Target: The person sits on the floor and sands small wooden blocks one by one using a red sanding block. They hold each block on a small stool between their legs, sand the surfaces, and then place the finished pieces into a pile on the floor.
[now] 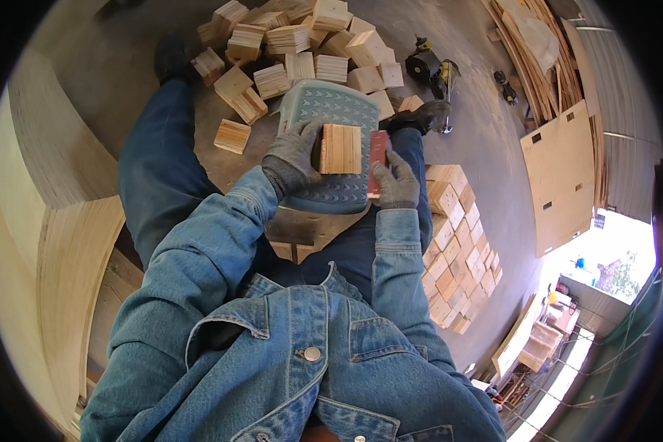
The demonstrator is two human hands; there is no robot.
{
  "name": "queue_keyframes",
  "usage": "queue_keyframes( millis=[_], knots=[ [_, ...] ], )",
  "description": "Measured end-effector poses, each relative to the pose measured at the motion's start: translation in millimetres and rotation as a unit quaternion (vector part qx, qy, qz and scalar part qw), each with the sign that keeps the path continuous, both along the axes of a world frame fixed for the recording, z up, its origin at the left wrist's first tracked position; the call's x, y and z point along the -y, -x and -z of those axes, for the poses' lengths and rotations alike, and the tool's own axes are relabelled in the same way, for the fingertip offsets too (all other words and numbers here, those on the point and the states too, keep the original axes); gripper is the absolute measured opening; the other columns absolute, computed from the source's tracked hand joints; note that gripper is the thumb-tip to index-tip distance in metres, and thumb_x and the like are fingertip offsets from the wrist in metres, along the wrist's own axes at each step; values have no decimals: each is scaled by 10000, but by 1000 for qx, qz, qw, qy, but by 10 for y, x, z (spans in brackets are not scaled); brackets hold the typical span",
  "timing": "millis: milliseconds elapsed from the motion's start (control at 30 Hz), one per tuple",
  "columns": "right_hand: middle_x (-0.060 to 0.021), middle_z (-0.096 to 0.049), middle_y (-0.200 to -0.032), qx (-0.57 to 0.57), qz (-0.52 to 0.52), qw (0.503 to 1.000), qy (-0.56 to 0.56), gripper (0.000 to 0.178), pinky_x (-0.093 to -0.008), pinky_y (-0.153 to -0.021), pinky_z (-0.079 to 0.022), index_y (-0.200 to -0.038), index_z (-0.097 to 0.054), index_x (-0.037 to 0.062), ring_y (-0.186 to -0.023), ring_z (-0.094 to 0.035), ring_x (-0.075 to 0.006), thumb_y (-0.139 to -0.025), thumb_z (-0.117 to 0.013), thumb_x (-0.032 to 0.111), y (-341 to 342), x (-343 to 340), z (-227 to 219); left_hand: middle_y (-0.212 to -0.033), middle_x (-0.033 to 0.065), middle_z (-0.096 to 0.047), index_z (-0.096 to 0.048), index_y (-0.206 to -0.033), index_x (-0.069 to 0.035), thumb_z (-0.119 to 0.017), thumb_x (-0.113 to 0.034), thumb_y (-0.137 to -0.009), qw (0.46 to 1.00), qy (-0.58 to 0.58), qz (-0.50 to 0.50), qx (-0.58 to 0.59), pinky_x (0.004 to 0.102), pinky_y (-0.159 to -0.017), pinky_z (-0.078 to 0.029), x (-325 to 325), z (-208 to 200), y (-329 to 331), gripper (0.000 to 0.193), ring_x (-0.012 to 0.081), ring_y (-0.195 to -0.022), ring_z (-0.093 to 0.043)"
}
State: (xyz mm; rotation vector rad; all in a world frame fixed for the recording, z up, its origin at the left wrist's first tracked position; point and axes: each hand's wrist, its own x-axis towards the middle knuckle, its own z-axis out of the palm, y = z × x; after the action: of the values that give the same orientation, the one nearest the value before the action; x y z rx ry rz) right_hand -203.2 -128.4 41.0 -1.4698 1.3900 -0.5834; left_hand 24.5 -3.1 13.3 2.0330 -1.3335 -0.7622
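Above a grey-blue plastic stool (330, 193) between my legs, my left hand (295, 158) in a grey glove is closed on the left side of a plywood block (341, 149). Striped layers show on the block's upper face. My right hand (396, 180), also gloved, grips a flat reddish sanding block (377, 151), held upright just right of the plywood block, with a narrow gap between the two.
Beyond the stool lies a loose heap of plywood blocks (300, 65). More blocks stand in a neat stack (460, 254) by my right leg. Power tools (431, 70) rest on the floor ahead right. Large stacked plywood sheets (74, 221) rise at left; boards (560, 173) lean at right.
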Motion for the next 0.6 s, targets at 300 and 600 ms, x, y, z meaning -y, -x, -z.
queue_keyframes(
  millis=[300,600],
  knots=[
    [-123,-708,-1352,-7,-93,993,66,543,-332,-1048,-537,-1316,-715,22,-1204,-676,-214,-811,-891,110,-25,-79,-150,-1534,173,-499,-417,-1566,-190,-967,-286,-572,991,121,-16,53,492,-1153,-472,-49,-67,74,1140,409,-1343,-556],
    [-148,-685,-1382,-35,-132,983,124,561,-344,-1057,-542,-1330,-702,21,-1228,-677,-246,-810,-888,118,116,-110,37,-1489,202,-512,-486,-1479,-100,-939,-364,-693,967,229,17,112,496,-1126,-492,-231,-133,106,945,409,-1348,-553]
  ],
)
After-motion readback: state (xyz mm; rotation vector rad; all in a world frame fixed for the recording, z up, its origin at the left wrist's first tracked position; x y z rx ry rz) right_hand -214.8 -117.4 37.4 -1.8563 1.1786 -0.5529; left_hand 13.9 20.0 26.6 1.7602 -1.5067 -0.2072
